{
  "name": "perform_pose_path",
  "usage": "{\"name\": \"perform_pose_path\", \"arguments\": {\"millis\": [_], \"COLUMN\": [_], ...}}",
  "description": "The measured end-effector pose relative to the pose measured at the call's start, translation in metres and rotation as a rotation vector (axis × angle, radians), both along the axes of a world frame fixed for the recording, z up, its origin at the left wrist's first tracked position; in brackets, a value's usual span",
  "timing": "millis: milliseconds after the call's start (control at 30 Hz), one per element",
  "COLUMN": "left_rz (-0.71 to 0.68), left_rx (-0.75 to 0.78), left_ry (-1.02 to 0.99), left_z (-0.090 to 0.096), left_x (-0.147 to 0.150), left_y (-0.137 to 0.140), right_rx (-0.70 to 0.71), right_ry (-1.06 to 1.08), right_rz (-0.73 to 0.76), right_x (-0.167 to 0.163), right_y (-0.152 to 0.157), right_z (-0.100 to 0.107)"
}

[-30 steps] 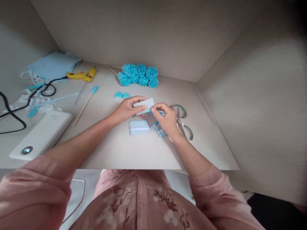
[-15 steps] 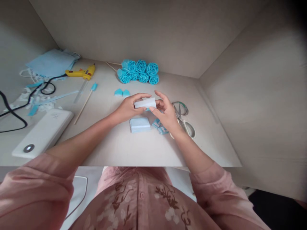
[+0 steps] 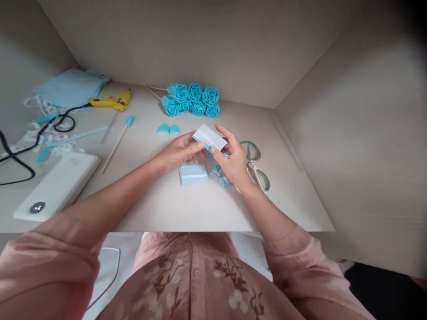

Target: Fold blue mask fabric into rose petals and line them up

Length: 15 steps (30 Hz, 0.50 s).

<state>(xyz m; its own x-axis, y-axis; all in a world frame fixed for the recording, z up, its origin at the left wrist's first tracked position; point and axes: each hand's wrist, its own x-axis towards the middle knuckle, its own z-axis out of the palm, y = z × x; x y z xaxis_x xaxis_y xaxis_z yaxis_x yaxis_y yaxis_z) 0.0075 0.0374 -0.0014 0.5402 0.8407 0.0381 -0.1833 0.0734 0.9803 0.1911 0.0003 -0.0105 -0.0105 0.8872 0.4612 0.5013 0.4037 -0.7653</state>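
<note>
My left hand (image 3: 182, 151) and my right hand (image 3: 233, 155) hold a folded piece of white-and-blue fabric (image 3: 211, 136) above the table. My left thumb presses its lower left edge, and some fingers are tucked under it. The right thumb and fingers pinch its right end. Below my hands lies a stack of pale blue fabric pieces (image 3: 193, 174). Small blue cut pieces (image 3: 222, 176) are beside the stack, partly under my right hand. White-handled scissors (image 3: 250, 164) lie just right of that hand. Two blue petal-shaped pieces (image 3: 168, 129) rest beyond my left hand.
Several blue fabric roses (image 3: 195, 100) lie at the back. On the left are a yellow glue gun (image 3: 113, 101) with a black cord, a blue-tipped stick (image 3: 116, 142), face masks (image 3: 70, 86), scraps (image 3: 43, 138) and a white power bank (image 3: 58, 186). Panels rise behind and right.
The fabric piece has turned from nearly edge-on to showing its broad white face, tilted down to the right. My left fingers have shifted from its top to beneath it.
</note>
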Motion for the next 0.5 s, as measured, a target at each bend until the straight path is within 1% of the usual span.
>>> {"name": "perform_pose_path", "arguments": {"millis": [67, 133, 200, 300, 400, 500], "left_rz": [-0.008, 0.049, 0.091, 0.091, 0.098, 0.13], "left_rx": [0.033, 0.055, 0.056, 0.007, -0.09, -0.158], "left_ry": [0.106, 0.168, 0.173, 0.136, 0.038, -0.017], "left_z": [-0.003, -0.007, -0.01, -0.012, -0.009, -0.006], "left_x": [0.001, 0.002, 0.002, 0.001, 0.001, 0.0], "left_y": [-0.003, -0.004, -0.003, 0.0, 0.003, 0.004], "right_rx": [-0.001, -0.01, -0.024, -0.021, 0.057, 0.183], "right_ry": [-0.002, -0.008, -0.008, 0.032, 0.096, 0.123], "right_rz": [0.006, 0.014, 0.023, 0.034, 0.006, -0.012], "right_x": [-0.001, -0.002, -0.002, 0.001, 0.005, 0.004], "right_y": [-0.001, -0.002, -0.002, 0.001, 0.007, -0.004], "right_z": [0.0, 0.0, -0.001, -0.004, -0.003, 0.013]}}
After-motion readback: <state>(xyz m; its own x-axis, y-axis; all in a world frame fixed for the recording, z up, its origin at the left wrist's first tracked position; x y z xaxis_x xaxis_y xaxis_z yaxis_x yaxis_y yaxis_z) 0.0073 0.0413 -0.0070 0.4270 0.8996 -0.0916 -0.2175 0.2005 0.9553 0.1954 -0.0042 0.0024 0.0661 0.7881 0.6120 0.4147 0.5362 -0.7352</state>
